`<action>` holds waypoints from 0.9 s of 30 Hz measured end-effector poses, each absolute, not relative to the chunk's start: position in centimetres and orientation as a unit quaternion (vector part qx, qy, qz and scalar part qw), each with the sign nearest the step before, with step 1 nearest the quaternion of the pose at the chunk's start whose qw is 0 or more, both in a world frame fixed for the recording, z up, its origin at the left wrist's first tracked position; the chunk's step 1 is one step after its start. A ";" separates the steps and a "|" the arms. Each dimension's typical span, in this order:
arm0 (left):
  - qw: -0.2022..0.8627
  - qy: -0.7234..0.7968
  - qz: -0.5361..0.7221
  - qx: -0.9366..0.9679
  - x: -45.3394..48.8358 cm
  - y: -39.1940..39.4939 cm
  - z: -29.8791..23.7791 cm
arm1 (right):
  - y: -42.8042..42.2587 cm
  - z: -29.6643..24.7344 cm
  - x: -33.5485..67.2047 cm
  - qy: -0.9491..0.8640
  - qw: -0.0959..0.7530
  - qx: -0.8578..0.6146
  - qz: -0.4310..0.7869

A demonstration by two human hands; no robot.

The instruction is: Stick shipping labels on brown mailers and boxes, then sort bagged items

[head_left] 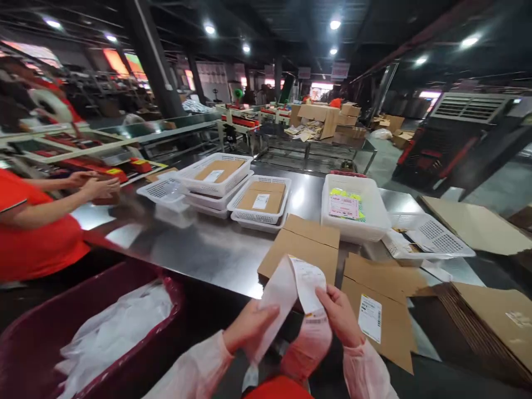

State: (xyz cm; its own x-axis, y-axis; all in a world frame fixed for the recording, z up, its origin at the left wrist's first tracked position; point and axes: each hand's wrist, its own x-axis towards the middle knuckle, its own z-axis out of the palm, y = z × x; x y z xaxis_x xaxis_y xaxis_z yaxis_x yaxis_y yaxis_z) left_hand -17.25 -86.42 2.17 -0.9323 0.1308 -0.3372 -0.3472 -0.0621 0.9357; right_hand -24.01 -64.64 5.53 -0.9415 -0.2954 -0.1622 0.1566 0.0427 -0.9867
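Note:
A strip of printed shipping labels (310,285) stretches between my two hands, its lower end curling down toward my body. My left hand (253,324) pinches the pale backing side of the strip. With thumb and fingers, my right hand (338,313) grips the edge of a printed label. Just beyond the strip lies a stack of flat cardboard boxes (305,244), partly covered by it. Right of my right hand, a flat cardboard box (378,310) bears a white shipping label (369,317).
White baskets (260,180) with labelled cardboard stand across the metal table (178,244). A white bin (353,230) holds a yellow packet. Folded cardboard (490,321) is stacked at right. A maroon tub (29,343) with plastic bags stands left, near a co-worker in red (37,227) holding a box.

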 end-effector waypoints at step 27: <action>0.143 0.597 0.768 -0.183 -14.2 -104.8 -0.3 | -80.2 7.7 -26.5 0.778 0.458 -0.357 -0.241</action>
State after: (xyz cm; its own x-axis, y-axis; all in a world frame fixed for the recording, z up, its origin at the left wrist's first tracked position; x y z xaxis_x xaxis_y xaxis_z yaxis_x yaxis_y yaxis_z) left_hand -14.15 -104.84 -0.29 -0.8917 0.0019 -0.4526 -0.4390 -0.2471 0.8638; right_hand -26.48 -80.21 7.66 -0.3262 -0.7755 -0.5405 -0.3352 0.6295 -0.7010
